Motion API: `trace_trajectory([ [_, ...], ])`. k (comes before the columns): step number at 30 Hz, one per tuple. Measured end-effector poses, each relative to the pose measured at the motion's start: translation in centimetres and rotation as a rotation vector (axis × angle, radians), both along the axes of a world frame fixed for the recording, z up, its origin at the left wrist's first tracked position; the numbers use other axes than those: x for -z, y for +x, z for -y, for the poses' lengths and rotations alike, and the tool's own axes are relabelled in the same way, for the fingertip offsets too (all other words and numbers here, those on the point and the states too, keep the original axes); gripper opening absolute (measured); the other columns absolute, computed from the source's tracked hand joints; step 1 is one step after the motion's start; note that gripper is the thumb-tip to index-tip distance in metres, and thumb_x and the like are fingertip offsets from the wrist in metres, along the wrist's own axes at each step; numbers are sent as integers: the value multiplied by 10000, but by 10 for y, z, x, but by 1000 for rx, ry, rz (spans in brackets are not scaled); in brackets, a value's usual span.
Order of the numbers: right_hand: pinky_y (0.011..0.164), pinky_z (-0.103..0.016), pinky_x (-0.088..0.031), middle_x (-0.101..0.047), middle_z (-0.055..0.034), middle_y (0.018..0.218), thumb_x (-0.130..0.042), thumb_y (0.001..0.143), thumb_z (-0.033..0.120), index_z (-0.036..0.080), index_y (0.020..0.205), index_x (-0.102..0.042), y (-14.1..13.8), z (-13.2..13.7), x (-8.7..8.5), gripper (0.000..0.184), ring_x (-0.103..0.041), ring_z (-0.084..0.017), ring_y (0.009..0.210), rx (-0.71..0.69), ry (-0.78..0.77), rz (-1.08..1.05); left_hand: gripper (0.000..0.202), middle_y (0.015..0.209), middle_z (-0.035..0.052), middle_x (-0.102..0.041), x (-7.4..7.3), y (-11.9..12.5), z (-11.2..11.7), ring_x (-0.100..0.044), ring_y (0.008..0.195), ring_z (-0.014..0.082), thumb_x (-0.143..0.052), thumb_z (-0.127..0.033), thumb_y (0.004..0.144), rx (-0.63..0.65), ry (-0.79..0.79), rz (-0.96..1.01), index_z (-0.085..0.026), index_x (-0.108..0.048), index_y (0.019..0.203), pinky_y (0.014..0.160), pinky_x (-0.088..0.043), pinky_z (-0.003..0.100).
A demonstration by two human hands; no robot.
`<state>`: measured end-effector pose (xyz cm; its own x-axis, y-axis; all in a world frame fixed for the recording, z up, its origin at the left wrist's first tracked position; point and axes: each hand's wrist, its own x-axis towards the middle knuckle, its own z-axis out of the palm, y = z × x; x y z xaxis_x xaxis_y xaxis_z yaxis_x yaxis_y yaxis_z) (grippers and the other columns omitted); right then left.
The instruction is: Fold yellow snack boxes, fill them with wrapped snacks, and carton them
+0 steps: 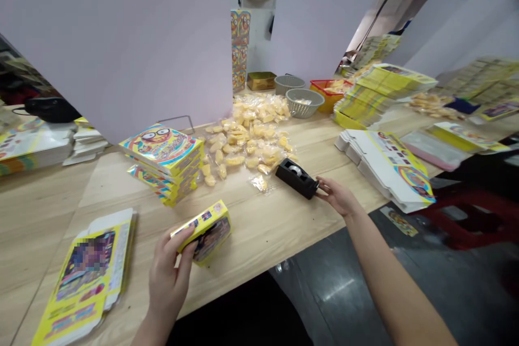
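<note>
My left hand [168,270] grips a small yellow printed box [205,231] that rests on the wooden table [263,227] near its front edge. My right hand [336,194] reaches to the end of a black tape dispenser [295,177], with its fingertips pinched at the dispenser's cutter end. What the fingers hold there is too small to make out. Behind the dispenser lies a pile of yellow snack packets [247,138].
A stack of closed colourful boxes [164,162] stands at mid-left. Flat unfolded yellow cartons [87,275] lie at the near left, more flat cartons [389,165] at the right. Two grey baskets [304,101], a red basket [328,89] and tall white panels [121,38] stand behind.
</note>
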<state>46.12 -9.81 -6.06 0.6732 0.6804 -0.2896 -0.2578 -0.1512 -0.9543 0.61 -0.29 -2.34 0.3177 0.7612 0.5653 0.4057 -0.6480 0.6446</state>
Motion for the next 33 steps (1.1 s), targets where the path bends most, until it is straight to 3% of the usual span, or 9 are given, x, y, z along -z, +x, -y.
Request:
trace_trajectory([
  [8, 682, -333, -554, -653, -43, 746, -735, 566, 390, 192, 659, -597, -11, 3, 26, 259, -632, -203, 747, 229, 8, 89, 278, 1127, 63, -604, -5, 6, 2, -596, 1038, 209, -543, -222, 888, -7, 53, -29, -249, -576, 1163, 857, -514, 354],
  [13, 657, -297, -525, -601, -7, 741, -667, 684, 380, 196, 756, -607, -64, 8, 18, 207, -568, -152, 686, 360, 5, 253, 274, 1161, 64, -575, -20, 9, 11, -581, 1064, 203, -574, -166, 867, -5, 146, -59, -241, -570, 1130, 864, -513, 343],
  [16, 663, -297, -512, -643, -26, 845, -651, 770, 357, 205, 970, -667, -132, 15, -12, 252, -567, -146, 688, 184, 51, 440, 251, 1092, 54, -561, -29, 14, 17, -587, 997, 177, -567, -128, 864, -9, 183, -74, -237, -570, 1090, 827, -520, 311],
  [18, 702, -313, -519, -660, -41, 879, -635, 816, 333, 219, 999, -687, -183, 18, -39, 222, -592, -165, 746, 52, 137, 585, 251, 1061, 51, -550, -33, 16, 20, -585, 975, 169, -557, -116, 868, -18, 183, -74, -234, -558, 1088, 823, -519, 304],
  [21, 635, -288, -524, -667, -31, 798, -592, 867, 312, 230, 974, -711, -246, 11, -73, 180, -596, -148, 674, -243, 285, 492, 244, 1049, 52, -540, -34, 19, 24, -578, 987, 171, -550, -111, 871, -39, 159, -77, -226, -534, 1086, 840, -512, 310],
  [23, 592, -275, -520, -672, -25, 766, -586, 872, 317, 224, 1022, -707, -274, 0, -84, 214, -589, -135, 627, -328, 321, 373, 250, 1047, 57, -539, -33, 19, 25, -574, 997, 175, -550, -114, 872, -49, 131, -68, -218, -507, 1095, 849, -509, 320],
  [25, 584, -275, -523, -672, -6, 725, -602, 859, 326, 215, 1214, -622, -289, -12, -88, 372, -587, -130, 605, -344, 320, 240, 274, 1048, 63, -539, -32, 19, 26, -571, 1001, 178, -546, -112, 873, -42, 126, -49, -214, -476, 1118, 843, -513, 327],
  [28, 616, -286, -536, -660, 31, 656, -632, 835, 333, 187, 1445, -360, -298, -24, -86, 684, -597, -131, 602, -341, 325, 84, 317, 1051, 63, -534, -32, 19, 26, -573, 979, 165, -538, -92, 873, -6, 180, -22, -219, -452, 1150, 814, -526, 310],
  [33, 697, -307, -543, -668, 42, 659, -646, 821, 326, 182, 1455, -308, -304, -25, -88, 733, -624, -136, 636, -293, 308, 59, 294, 1077, 45, -504, -34, 21, 27, -570, 952, 152, -505, -94, 887, -9, 244, -55, -262, -502, 1128, 770, -541, 274],
])
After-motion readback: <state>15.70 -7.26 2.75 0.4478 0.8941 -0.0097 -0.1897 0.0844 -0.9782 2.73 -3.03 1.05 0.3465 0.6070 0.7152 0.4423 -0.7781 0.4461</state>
